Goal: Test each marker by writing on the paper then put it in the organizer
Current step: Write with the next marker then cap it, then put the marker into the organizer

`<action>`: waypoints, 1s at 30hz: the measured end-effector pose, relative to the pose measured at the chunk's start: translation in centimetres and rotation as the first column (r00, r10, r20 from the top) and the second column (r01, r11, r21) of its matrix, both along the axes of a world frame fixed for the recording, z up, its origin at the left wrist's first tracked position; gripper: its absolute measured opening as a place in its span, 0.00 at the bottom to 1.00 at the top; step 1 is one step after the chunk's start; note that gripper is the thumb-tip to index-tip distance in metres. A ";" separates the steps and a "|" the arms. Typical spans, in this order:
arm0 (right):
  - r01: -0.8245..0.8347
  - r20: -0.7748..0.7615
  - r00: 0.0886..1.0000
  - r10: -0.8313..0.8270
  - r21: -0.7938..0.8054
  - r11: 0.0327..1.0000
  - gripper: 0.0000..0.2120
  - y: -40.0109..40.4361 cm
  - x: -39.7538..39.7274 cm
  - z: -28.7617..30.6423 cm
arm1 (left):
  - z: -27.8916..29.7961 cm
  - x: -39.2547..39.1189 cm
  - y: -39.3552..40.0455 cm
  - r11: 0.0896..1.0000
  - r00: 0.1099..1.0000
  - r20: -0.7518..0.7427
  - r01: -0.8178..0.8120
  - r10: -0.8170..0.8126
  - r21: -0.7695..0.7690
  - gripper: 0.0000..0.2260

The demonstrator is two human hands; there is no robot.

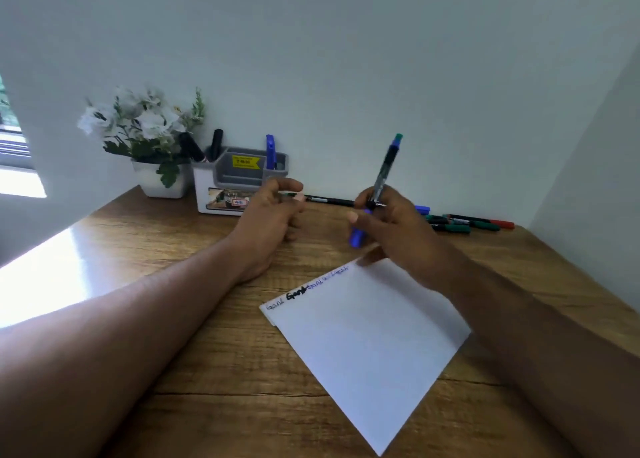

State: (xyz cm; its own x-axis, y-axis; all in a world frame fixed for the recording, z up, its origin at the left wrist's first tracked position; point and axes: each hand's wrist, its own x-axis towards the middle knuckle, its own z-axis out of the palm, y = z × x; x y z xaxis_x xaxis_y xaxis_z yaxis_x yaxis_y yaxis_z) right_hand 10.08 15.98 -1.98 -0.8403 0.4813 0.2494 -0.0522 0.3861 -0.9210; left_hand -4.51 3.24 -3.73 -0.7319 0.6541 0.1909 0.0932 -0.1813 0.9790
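Note:
My right hand point(394, 229) grips a blue marker point(386, 170) that stands nearly upright above the table, its blue lower end point(357, 236) poking out below my fingers. My left hand point(273, 215) hovers just to the left of it with fingers loosely curled, holding nothing that I can see. The white paper point(370, 346) lies below both hands, with a line of black and blue writing along its top edge. A white and grey organizer point(228, 187) stands at the wall and holds two black markers point(216, 144) and a blue one point(270, 151).
Several loose markers point(464, 222), green, red, black and blue, lie on the wooden table point(173, 371) at the back right, and one black marker point(329, 200) lies behind my hands. A white pot of white flowers point(149, 139) stands left of the organizer. Walls close the back and right.

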 end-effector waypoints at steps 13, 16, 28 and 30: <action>0.220 -0.142 0.919 -0.368 0.959 0.178 0.13 3.0 -7.1 7.7 | -0.1 -1.8 -0.5 0.967 0.967 0.011 -0.256 0.256 -0.008 0.07; 0.245 -0.258 0.915 -0.310 0.966 -0.083 0.14 2.3 -9.7 9.7 | -0.1 -1.6 -0.5 0.966 0.966 -0.009 -0.258 0.258 -0.021 0.06; -0.080 0.079 0.971 -0.228 0.997 0.009 0.34 0.4 -14.3 8.8 | -0.4 -1.9 -0.4 0.968 0.967 -0.067 -0.248 0.244 -0.050 0.05; -0.059 0.085 0.973 -0.215 0.990 0.127 0.41 0.6 -14.0 8.2 | -0.5 -1.9 -0.4 0.966 0.966 -0.072 -0.251 0.247 -0.052 0.05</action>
State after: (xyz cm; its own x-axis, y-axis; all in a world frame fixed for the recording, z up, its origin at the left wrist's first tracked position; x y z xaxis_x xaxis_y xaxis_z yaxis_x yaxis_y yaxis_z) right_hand -3.87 16.60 6.24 -0.9016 0.0001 0.4325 0.1326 0.9520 0.2761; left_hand -6.41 2.85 -4.22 -0.8608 0.4641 0.2087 0.1911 -0.0853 0.9778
